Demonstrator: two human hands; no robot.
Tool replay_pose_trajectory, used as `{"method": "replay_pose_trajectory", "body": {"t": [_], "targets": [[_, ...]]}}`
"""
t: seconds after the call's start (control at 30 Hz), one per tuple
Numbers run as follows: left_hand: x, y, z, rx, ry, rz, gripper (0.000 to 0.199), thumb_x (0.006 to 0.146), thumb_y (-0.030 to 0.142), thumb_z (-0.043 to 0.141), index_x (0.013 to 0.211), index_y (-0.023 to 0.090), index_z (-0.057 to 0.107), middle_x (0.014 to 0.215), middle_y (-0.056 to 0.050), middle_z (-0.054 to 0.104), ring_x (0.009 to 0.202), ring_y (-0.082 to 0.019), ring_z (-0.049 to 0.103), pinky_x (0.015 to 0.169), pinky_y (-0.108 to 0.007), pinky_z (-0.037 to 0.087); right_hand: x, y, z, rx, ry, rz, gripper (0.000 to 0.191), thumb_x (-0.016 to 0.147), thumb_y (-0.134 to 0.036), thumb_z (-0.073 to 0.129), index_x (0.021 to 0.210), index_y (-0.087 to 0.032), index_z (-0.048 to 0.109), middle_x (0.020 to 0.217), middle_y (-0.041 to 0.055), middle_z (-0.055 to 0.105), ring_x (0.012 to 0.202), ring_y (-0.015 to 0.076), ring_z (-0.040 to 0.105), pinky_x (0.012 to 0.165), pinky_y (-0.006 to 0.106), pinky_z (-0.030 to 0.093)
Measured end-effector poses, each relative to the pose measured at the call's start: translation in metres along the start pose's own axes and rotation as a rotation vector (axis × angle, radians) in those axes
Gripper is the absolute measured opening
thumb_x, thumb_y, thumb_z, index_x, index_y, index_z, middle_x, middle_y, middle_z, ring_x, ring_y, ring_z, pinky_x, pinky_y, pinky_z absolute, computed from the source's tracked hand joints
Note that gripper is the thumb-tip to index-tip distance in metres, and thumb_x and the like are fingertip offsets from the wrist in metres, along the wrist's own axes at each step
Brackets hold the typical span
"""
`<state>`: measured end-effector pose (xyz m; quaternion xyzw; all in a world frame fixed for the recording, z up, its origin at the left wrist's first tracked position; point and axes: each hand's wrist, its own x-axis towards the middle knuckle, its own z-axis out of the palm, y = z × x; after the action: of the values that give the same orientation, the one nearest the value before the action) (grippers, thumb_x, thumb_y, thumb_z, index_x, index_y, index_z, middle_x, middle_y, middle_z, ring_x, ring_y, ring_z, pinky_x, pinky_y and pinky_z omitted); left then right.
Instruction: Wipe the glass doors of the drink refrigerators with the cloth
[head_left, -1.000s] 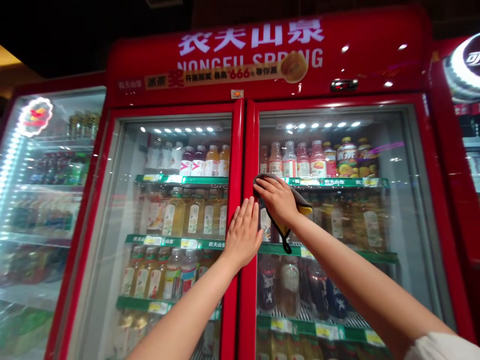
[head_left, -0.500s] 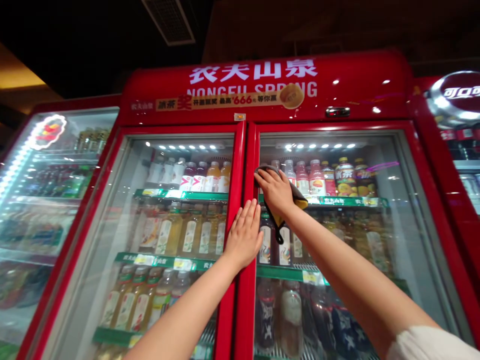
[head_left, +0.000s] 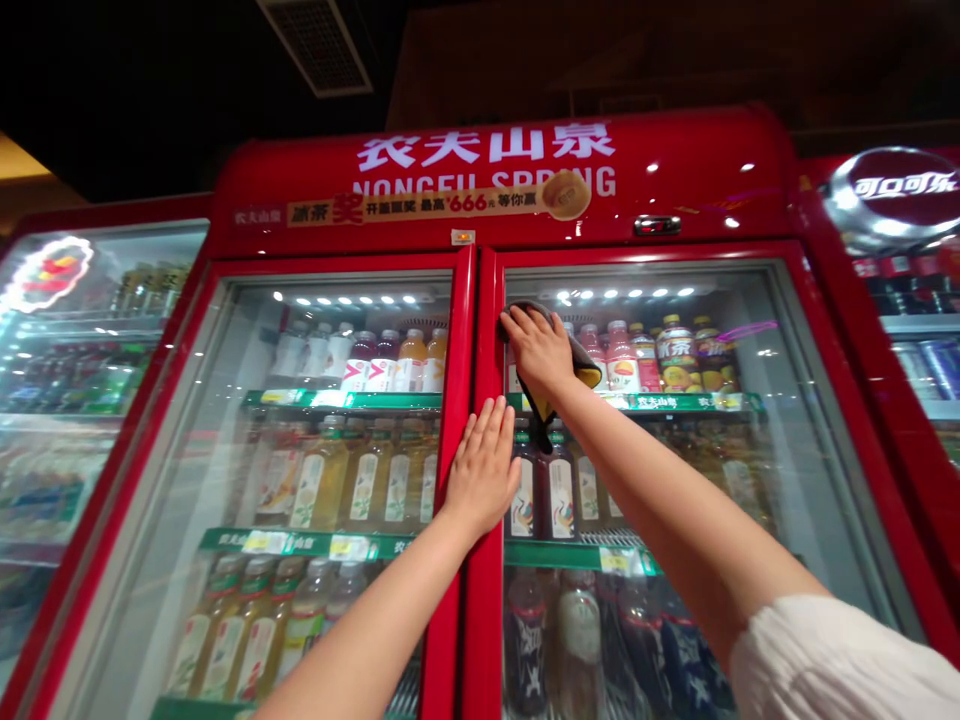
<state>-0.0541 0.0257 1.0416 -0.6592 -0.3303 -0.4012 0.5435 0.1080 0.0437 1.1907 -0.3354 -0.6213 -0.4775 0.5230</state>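
Observation:
My left hand (head_left: pixel 482 468) lies flat across the red frames where the two doors of the red drinks fridge (head_left: pixel 300 240) meet, its fingers stretched upward and nothing in it. Higher and to the right, my right hand (head_left: pixel 538 350) presses a dark grey cloth with yellow patches (head_left: pixel 586 368) against the upper left part of the right glass door, beside its red frame. A corner of the cloth hangs below the hand. The palm side of the right hand is hidden. Behind the glass, bottles (head_left: pixel 679 355) stand on green-edged shelves.
Another lit fridge (head_left: pixel 97 410) stands on the left. On the right is a red fridge with a round sign (head_left: pixel 896 190). A small display (head_left: pixel 657 226) sits above the right door, and a vent (head_left: pixel 319 45) is in the dark ceiling.
My right hand and the cloth have moved up a little along the glass. My left hand stays on the door frames. The view has shifted slightly.

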Motion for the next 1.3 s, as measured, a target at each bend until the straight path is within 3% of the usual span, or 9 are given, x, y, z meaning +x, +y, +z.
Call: {"method": "replay_pose_trajectory", "body": {"t": [0.17,0.4,0.6,0.73,0.83,0.93,1.07,1.17,1.3], "targets": [[0.001,0.001,0.001,0.007,0.019,-0.030,0.071,0.098,0.025,0.048,0.162,0.011,0.022,0.170,-0.013,0.026,0.159,-0.026,0.019,0.129,-0.048,0.025,-0.011,0.012,-0.003,-0.042,0.102,0.221,0.055,0.099,-0.019,0.036,0.153,-0.023,0.048,0.159,0.0134,0.048,0.146,0.0359,0.041,0.118,0.066,0.027],[0.014,0.017,0.011,-0.018,0.054,0.019,0.072,0.099,0.025,0.047,0.164,0.016,0.018,0.167,-0.011,0.032,0.157,-0.024,0.024,0.130,-0.048,0.022,-0.018,0.031,-0.012,-0.064,-0.032,0.006,0.053,0.102,-0.022,0.034,0.153,-0.029,0.048,0.162,0.0062,0.044,0.149,0.0297,0.037,0.122,0.061,0.025],[0.030,0.046,0.016,-0.058,0.051,0.020,0.074,0.098,0.025,0.047,0.165,0.020,0.015,0.167,-0.009,0.032,0.157,-0.025,0.025,0.130,-0.051,0.019,-0.042,0.088,-0.034,-0.128,0.110,0.240,0.054,0.100,-0.020,0.036,0.152,-0.027,0.049,0.159,0.0138,0.048,0.145,0.0384,0.042,0.115,0.074,0.025],[0.041,0.068,0.021,-0.087,0.053,0.057,0.071,0.099,0.025,0.047,0.164,0.018,0.019,0.167,-0.009,0.034,0.157,-0.025,0.024,0.131,-0.052,0.018,-0.074,0.092,-0.044,-0.190,-0.034,0.123,0.054,0.101,-0.020,0.036,0.154,-0.021,0.047,0.162,0.0157,0.042,0.147,0.0369,0.040,0.116,0.063,0.031],[0.057,0.090,0.026,-0.103,0.042,0.053,0.068,0.099,0.026,0.047,0.162,0.014,0.027,0.167,-0.012,0.033,0.158,-0.026,0.022,0.130,-0.051,0.019,-0.065,0.110,-0.054,-0.171,-0.077,0.014,0.053,0.103,-0.022,0.034,0.155,-0.027,0.046,0.163,0.0082,0.043,0.149,0.0301,0.038,0.120,0.055,0.032],[0.071,0.113,0.031,-0.122,0.034,0.047,0.064,0.099,0.026,0.047,0.160,0.012,0.032,0.168,-0.012,0.031,0.159,-0.025,0.019,0.131,-0.049,0.018,-0.058,0.143,-0.064,-0.154,-0.030,0.099,0.053,0.104,-0.023,0.032,0.155,-0.026,0.046,0.162,0.0088,0.044,0.149,0.0309,0.038,0.120,0.058,0.030],[0.078,0.137,0.034,-0.150,0.028,0.044,0.066,0.099,0.027,0.047,0.161,0.015,0.029,0.169,-0.010,0.030,0.159,-0.025,0.019,0.131,-0.050,0.017,-0.090,0.168,-0.070,-0.193,0.043,0.305,0.055,0.101,-0.020,0.034,0.155,-0.019,0.046,0.162,0.0160,0.043,0.147,0.0374,0.041,0.115,0.063,0.033],[0.083,0.152,0.038,-0.161,0.021,0.042,0.066,0.099,0.027,0.047,0.161,0.015,0.028,0.168,-0.011,0.030,0.159,-0.025,0.019,0.131,-0.050,0.017,-0.113,0.169,-0.072,-0.217,0.001,0.260,0.054,0.101,-0.021,0.037,0.154,-0.024,0.047,0.162,0.0131,0.043,0.147,0.0362,0.040,0.116,0.060,0.033],[0.096,0.174,0.045,-0.148,0.004,0.048,0.067,0.099,0.031,0.048,0.161,0.014,0.028,0.169,-0.011,0.028,0.159,-0.025,0.017,0.131,-0.049,0.014,-0.101,0.188,-0.081,-0.198,-0.059,0.156,0.053,0.103,-0.024,0.037,0.155,-0.029,0.045,0.164,0.0051,0.041,0.151,0.0277,0.035,0.122,0.054,0.028]]}}
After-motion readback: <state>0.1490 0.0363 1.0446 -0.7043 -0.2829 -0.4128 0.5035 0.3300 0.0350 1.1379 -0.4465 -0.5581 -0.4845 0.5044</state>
